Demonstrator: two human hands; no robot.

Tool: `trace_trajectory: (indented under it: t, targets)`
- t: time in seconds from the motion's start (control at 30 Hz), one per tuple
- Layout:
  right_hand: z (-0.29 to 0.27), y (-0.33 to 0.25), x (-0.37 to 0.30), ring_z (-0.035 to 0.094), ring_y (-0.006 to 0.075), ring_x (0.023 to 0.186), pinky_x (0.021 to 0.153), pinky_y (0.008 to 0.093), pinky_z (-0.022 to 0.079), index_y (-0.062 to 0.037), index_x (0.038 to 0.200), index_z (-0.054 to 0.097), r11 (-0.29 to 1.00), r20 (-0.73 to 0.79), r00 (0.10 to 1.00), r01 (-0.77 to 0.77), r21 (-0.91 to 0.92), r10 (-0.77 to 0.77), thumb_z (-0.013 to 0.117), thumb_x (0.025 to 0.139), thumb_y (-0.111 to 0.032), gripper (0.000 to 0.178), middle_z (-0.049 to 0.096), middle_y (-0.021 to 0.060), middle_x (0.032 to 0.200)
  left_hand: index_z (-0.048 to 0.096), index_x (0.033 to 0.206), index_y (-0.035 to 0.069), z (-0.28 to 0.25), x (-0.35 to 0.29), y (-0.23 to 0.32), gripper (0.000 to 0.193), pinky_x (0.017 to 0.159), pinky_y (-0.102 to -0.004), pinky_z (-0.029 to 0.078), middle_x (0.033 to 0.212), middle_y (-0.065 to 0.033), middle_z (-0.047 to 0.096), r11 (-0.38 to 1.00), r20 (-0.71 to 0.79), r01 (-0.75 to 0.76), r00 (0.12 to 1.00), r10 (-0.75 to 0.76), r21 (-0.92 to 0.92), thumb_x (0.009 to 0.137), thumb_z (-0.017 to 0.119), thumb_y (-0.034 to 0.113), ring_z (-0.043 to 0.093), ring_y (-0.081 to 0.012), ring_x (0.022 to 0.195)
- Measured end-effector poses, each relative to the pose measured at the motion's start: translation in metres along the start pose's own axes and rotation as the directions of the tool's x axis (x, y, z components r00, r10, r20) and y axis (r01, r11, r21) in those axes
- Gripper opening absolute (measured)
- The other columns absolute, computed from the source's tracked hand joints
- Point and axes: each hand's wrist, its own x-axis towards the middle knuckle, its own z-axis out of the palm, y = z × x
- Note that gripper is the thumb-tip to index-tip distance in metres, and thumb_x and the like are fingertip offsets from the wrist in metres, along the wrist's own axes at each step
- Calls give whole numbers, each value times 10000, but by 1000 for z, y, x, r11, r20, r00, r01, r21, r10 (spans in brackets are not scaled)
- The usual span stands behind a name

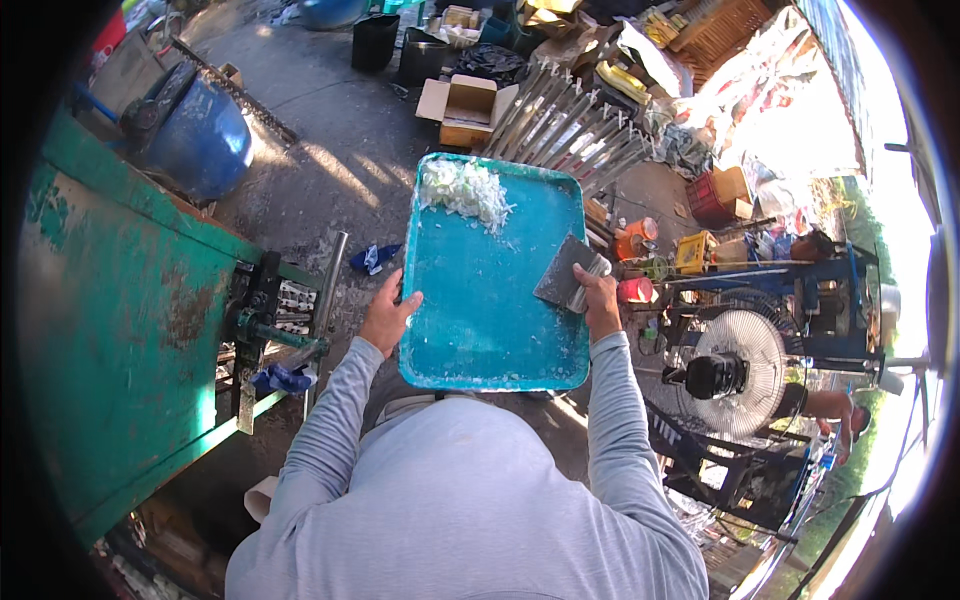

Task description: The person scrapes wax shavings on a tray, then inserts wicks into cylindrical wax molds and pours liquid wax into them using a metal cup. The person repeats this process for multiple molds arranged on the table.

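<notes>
A rectangular teal tray (480, 300) is held out in front of my body. At its left edge my left hand (386, 316) is closed, with the thumb over the rim. My right hand (601, 302) grips a wide flat scraper (559, 272) with a dark blade and a pale handle. The blade lies over the right part of the tray, and this hand is against the tray's right edge; its fingers below are hidden. A heap of whitish shreds or flakes (465, 194) sits in the tray's far left corner. Fine pale residue marks the tray's surface.
A large green machine or cabinet (140, 330) stands at my left, near a blue drum (203, 140). Ahead are an open cardboard box (468, 110) and a row of metal bars (565, 125). A big fan (735, 370) stands at right, with another person (832, 408) beyond.
</notes>
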Motion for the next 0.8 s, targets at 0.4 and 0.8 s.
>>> trace_trajectory:
  t: [0.4, 0.8]
  targets:
    - [214, -81, 325, 743, 224, 886, 790, 381, 612, 55, 1176, 716, 992, 117, 986, -121, -25, 123, 762, 941, -66, 269, 756, 104, 1071, 506, 1465, -16, -81, 219, 76, 598, 1052, -408, 519, 1322, -130, 662, 837, -309, -73, 944, -118, -542, 926, 746, 84, 646, -249, 1193]
    - [440, -99, 589, 673, 195, 837, 770, 391, 551, 52, 1085, 738, 999, 116, 993, -21, 33, 17, 841, 889, -137, 290, 743, 81, 997, 616, 1323, 30, -159, 528, 125, 455, 1009, -552, 545, 1232, -121, 694, 681, -558, -259, 787, -262, -685, 882, 700, -43, 670, -320, 1121]
